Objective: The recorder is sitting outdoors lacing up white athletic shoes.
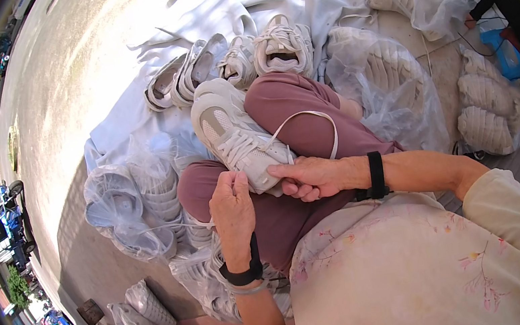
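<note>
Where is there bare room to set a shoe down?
Open concrete ground lies left of the pale sheet, and the rumpled sheet shows bare beyond the shoe row. It is crowded around the knees: bagged shoes on both sides, a laced sneaker between.

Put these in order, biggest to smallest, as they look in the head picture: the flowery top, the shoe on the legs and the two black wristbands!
1. Flowery top
2. Shoe
3. Left wristband and right wristband: they look too alike to rank.
</note>
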`<action>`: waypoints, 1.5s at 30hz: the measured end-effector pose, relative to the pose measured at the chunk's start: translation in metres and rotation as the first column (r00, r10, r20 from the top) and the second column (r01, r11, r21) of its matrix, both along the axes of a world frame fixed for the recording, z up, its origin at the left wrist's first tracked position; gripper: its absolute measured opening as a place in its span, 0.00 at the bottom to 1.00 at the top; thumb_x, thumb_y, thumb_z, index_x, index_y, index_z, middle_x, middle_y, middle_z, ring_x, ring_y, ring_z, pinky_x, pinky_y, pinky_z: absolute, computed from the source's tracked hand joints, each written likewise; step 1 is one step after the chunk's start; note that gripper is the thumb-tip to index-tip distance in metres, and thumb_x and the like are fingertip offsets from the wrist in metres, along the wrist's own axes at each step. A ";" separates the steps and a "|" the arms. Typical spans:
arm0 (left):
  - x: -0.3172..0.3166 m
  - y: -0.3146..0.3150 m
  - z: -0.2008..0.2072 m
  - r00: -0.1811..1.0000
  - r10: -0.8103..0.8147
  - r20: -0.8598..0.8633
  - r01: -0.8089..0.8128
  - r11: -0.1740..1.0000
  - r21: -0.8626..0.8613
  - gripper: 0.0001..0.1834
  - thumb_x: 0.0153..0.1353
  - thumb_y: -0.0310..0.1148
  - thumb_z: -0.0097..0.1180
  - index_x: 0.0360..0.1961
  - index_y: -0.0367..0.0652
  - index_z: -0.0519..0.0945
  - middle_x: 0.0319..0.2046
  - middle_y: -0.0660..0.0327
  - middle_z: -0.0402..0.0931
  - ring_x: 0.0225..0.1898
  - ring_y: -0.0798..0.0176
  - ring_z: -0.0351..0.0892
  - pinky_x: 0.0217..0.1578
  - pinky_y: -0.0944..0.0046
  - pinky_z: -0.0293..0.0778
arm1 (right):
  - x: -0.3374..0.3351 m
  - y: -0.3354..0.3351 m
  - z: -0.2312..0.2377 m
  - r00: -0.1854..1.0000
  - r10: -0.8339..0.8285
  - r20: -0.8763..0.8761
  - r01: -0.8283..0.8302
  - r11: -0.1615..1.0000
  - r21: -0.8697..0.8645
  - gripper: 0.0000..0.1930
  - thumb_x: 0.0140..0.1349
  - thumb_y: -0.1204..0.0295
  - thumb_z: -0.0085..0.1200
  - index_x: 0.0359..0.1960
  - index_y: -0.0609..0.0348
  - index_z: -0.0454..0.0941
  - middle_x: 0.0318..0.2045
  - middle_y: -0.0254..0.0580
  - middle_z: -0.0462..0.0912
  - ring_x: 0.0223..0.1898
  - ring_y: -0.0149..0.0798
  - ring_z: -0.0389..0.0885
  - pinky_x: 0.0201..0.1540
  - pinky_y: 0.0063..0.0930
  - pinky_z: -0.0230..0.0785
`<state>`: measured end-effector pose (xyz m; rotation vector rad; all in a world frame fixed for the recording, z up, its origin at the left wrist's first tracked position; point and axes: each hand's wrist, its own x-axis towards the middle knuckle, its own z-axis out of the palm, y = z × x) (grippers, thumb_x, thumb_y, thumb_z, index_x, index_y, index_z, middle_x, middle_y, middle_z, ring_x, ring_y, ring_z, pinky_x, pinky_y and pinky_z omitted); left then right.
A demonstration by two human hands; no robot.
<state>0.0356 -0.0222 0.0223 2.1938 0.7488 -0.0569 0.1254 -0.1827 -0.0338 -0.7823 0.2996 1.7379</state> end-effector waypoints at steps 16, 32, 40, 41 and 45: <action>0.027 0.011 0.019 0.889 -0.348 -0.299 0.437 0.841 0.319 0.08 0.62 0.33 0.44 0.30 0.40 0.72 0.23 0.42 0.76 0.30 0.35 0.76 0.31 0.44 0.70 | -0.002 -0.002 -0.004 1.000 -0.011 0.024 0.010 1.000 0.019 0.19 0.67 0.52 0.48 0.24 0.53 0.68 0.16 0.27 0.65 0.11 0.20 0.52 0.10 0.17 0.41; 0.037 0.025 0.013 0.741 -0.524 -0.420 0.660 0.685 0.308 0.09 0.61 0.32 0.45 0.27 0.40 0.72 0.23 0.46 0.76 0.29 0.38 0.76 0.31 0.45 0.72 | -0.002 -0.003 -0.004 0.999 -0.033 -0.028 0.033 0.999 0.019 0.18 0.67 0.55 0.50 0.23 0.51 0.67 0.15 0.25 0.65 0.11 0.20 0.53 0.10 0.17 0.42; 0.022 0.022 -0.007 0.905 -0.424 -0.039 0.424 0.906 -0.006 0.08 0.61 0.33 0.46 0.28 0.40 0.71 0.24 0.45 0.76 0.30 0.36 0.75 0.30 0.45 0.70 | 0.002 -0.005 -0.007 0.998 -0.040 -0.052 0.041 0.999 0.013 0.19 0.67 0.54 0.48 0.23 0.50 0.66 0.15 0.25 0.63 0.12 0.20 0.53 0.10 0.17 0.42; 0.020 0.019 -0.007 0.918 -0.394 -0.035 0.395 0.918 0.027 0.08 0.62 0.33 0.46 0.29 0.40 0.71 0.24 0.45 0.76 0.30 0.36 0.75 0.31 0.45 0.69 | 0.002 -0.005 -0.006 0.998 -0.032 -0.054 0.033 0.999 0.013 0.19 0.67 0.54 0.48 0.23 0.50 0.66 0.15 0.25 0.63 0.12 0.20 0.53 0.10 0.17 0.42; 0.017 0.016 -0.002 0.947 -0.309 -0.088 0.319 0.938 0.138 0.08 0.63 0.33 0.46 0.32 0.40 0.70 0.24 0.45 0.75 0.31 0.35 0.75 0.31 0.44 0.67 | 0.003 -0.003 -0.001 0.998 -0.018 -0.058 0.019 1.000 0.010 0.18 0.67 0.54 0.48 0.23 0.50 0.66 0.15 0.24 0.63 0.12 0.20 0.53 0.10 0.16 0.42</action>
